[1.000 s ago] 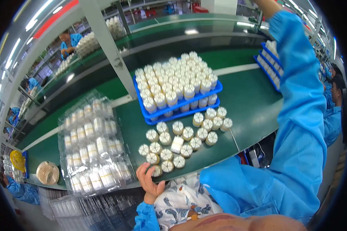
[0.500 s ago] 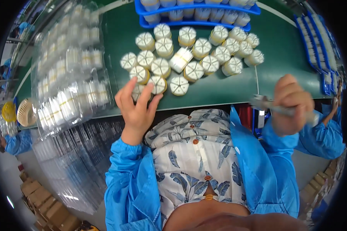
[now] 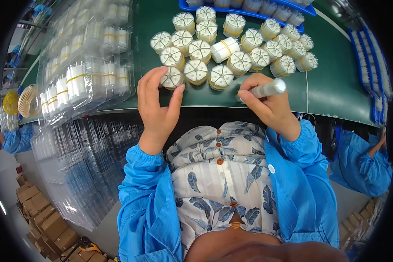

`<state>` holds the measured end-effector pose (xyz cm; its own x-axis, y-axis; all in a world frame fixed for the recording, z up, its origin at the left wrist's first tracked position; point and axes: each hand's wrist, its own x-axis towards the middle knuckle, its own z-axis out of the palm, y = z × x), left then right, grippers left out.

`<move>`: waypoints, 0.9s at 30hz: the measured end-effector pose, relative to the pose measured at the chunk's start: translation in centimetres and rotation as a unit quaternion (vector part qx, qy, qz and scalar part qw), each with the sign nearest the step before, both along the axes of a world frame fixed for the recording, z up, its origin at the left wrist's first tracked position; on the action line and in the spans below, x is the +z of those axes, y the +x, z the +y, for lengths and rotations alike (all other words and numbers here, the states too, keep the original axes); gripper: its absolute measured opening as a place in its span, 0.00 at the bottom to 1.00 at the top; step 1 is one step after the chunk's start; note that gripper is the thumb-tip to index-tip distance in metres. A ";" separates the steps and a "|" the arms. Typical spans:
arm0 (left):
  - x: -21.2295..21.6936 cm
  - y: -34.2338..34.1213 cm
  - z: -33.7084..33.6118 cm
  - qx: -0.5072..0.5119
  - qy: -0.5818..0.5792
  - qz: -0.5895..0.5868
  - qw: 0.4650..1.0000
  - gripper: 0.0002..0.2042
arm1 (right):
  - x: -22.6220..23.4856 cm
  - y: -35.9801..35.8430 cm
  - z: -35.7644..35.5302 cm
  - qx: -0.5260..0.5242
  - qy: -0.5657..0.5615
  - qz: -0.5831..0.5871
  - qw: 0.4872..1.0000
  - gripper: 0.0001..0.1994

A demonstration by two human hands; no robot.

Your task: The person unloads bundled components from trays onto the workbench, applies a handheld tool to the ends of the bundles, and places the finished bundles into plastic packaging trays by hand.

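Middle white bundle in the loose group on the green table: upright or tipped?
Tipped on its side: the white bundle shows its long side and yellow band, while the bundles beside it show round, segmented tops.

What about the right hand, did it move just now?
Yes, the right hand went from right to left of the pale line on the green table.

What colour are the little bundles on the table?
The bundles are mostly white, ringed with yellow, clearest in the head view.

Green surface [image 3: 332, 89]: bare lane between white, yellow-banded cylinders [image 3: 239, 63] and stacked blue plastic trays [image 3: 361, 65] toward right end. Clear plastic blister trays [image 3: 89, 104] obstruct passage leftward.
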<state>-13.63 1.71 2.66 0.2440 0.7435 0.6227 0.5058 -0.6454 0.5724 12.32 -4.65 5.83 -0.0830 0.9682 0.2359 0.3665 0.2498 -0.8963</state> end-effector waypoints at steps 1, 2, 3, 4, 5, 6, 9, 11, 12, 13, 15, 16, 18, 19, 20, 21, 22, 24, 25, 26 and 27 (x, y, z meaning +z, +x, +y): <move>-0.2 -0.1 -0.2 0.002 -0.002 0.000 1.000 0.28 | 0.0 -0.1 0.2 0.002 -0.002 0.000 1.000 0.09; -0.5 -0.4 -0.4 0.018 -0.006 -0.039 0.999 0.29 | 0.2 -0.2 0.5 -0.004 0.045 -0.022 0.999 0.09; -0.7 -0.6 -0.6 0.033 -0.009 -0.079 0.996 0.30 | 0.2 -0.2 0.6 -0.010 0.091 -0.044 0.995 0.08; -0.8 -0.8 -0.9 0.043 0.010 -0.086 0.995 0.30 | 0.0 -0.1 0.6 -0.011 0.087 -0.045 0.995 0.08; -0.7 -0.7 -1.4 0.042 0.004 -0.086 0.995 0.30 | -0.1 0.2 0.5 -0.021 0.056 -0.037 0.998 0.08; -0.2 -0.4 -2.0 0.013 0.022 -0.043 0.999 0.30 | -0.3 0.5 0.4 -0.033 0.026 -0.029 0.999 0.07; 0.7 1.9 -3.3 -0.085 -0.006 -0.014 0.996 0.28 | -0.7 1.8 0.1 -0.042 0.042 0.038 0.998 0.06; 0.8 3.4 -3.6 -0.127 -0.044 -0.041 0.990 0.28 | 0.6 1.7 -0.2 -0.048 0.106 0.075 0.990 0.05; 0.4 4.1 -3.5 -0.154 -0.045 -0.039 0.986 0.29 | 1.7 1.8 -0.7 -0.030 0.092 0.141 0.985 0.05; 0.1 5.2 -3.2 -0.186 -0.043 -0.038 0.981 0.30 | 2.5 2.1 -1.2 -0.017 0.081 0.204 0.976 0.06; 0.6 6.8 -2.8 -0.211 -0.024 -0.030 0.977 0.29 | 2.9 2.8 -1.6 -0.028 0.098 0.184 0.978 0.06; 0.8 7.6 -2.6 -0.212 -0.018 -0.020 0.977 0.29 | 3.1 3.3 -1.7 -0.031 0.116 0.171 0.978 0.06; 0.8 8.8 -2.2 -0.207 0.006 0.004 0.978 0.29 | 3.5 3.8 -2.0 -0.058 0.124 0.169 0.976 0.06; 0.6 9.0 -2.3 -0.215 0.007 0.002 0.977 0.29 | 3.5 3.8 -2.2 -0.066 0.126 0.166 0.976 0.06; 0.5 9.3 -2.5 -0.209 -0.007 -0.008 0.978 0.29 | 3.5 3.9 -2.4 -0.049 0.112 0.174 0.977 0.06; 0.5 9.5 -2.7 -0.202 -0.021 -0.016 0.979 0.29 | 3.3 4.1 -2.5 -0.032 0.097 0.182 0.978 0.05; 0.7 9.7 -2.9 -0.212 -0.029 -0.012 0.977 0.29 | 2.8 4.1 -2.6 -0.009 0.115 0.188 0.975 0.04; 0.7 10.1 -2.9 -0.218 -0.013 0.001 0.976 0.29 | 2.9 3.8 -2.7 -0.013 0.114 0.194 0.974 0.04; 0.7 10.3 -2.9 -0.218 0.004 0.013 0.976 0.29 | 3.1 3.7 -2.7 -0.010 0.114 0.199 0.973 0.04; 0.9 10.6 -2.9 -0.220 0.002 0.013 0.975 0.29 | 3.4 3.9 -2.4 -0.020 0.136 0.154 0.979 0.03; 1.1 10.9 -3.0 -0.214 0.006 0.027 0.976 0.29 | 3.5 4.2 -2.4 -0.022 0.135 0.154 0.979 0.03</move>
<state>-2.73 -1.27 3.75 0.5640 0.5589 0.6079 0.2177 -0.8107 0.5435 16.51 -7.02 9.33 0.0733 0.8684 0.4904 0.1053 0.4823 -0.8697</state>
